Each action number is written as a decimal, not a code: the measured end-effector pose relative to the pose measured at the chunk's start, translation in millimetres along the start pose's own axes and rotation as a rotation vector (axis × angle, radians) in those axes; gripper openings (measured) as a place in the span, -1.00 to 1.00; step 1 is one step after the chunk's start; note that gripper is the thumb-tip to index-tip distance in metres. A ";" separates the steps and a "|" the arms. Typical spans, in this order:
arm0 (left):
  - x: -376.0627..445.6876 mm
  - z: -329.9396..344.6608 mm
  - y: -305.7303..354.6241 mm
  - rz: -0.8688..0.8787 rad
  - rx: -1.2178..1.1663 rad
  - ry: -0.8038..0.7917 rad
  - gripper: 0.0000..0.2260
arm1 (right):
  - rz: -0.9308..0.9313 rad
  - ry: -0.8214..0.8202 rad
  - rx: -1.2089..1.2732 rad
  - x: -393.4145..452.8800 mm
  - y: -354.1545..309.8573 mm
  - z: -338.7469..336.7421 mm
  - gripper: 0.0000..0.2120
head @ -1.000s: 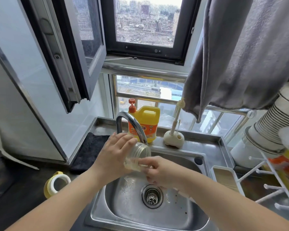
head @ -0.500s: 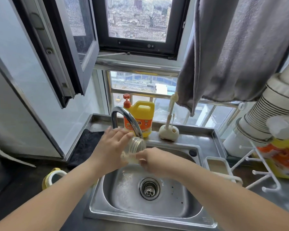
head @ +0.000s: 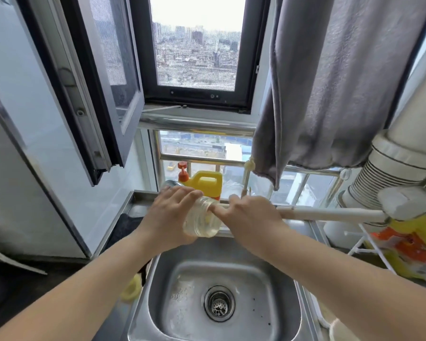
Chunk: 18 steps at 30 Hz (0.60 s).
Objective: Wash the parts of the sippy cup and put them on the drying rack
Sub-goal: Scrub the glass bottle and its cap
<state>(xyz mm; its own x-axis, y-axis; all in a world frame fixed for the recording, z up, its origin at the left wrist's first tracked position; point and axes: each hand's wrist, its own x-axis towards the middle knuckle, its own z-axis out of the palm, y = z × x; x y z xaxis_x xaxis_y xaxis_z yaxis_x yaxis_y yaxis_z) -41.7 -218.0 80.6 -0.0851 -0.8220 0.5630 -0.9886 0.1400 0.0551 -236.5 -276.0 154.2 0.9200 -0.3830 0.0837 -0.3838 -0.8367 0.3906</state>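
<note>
Hands meet above the stainless steel sink basin [head: 276,299], both busy with one clear, ribbed plastic cup body [head: 202,221] tipped on its side. The left hand [head: 169,217] wraps around the cup from the left, fingers curled over its top and thumb side hidden underneath, so the cup sits firmly in that grasp. The right hand [head: 250,219] presses in at the cup's mouth end, its fingers closed and reaching toward or into the opening; whether it pinches a cloth or only its own fingers go inside, I cannot tell. A little cloudy water seems to lie in the lower part of the cup.

Behind the hands a yellow detergent jug with a red pump [head: 204,182] stands on the back ledge, partly hiding the curved metal tap [head: 171,183]. A cream-coloured brush on a long handle [head: 247,175] rises beside the jug. On the dark counter left of the sink, a yellow ring-shaped cup part [head: 130,289] peeks out below the left forearm. A white wire drying rack [head: 362,244] stands at the right, near a yellow and orange bag [head: 413,242]. Grey cloth [head: 342,82] hangs over the window.
</note>
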 end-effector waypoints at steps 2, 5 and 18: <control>4.2 -2.7 1.4 0.007 -0.020 -0.005 -0.19 | 0.034 0.046 -0.090 -3.7 -1.6 -0.3 -0.49; 7.1 -3.5 4.4 0.024 -0.012 -0.007 -0.19 | 0.095 -0.056 0.168 -3.7 -7.3 12.6 -0.34; -25.0 12.2 1.3 0.062 0.038 0.186 -0.40 | 0.386 -0.601 2.012 -1.3 -30.7 19.4 -0.68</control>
<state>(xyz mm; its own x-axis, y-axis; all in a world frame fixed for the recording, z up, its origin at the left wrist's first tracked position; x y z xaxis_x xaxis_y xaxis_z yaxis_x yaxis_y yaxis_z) -42.4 -204.0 56.6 -0.1255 -0.6959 0.7071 -0.9864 0.1638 -0.0138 -227.5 -257.4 124.4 0.8197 -0.3002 -0.4879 -0.4137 0.2789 -0.8666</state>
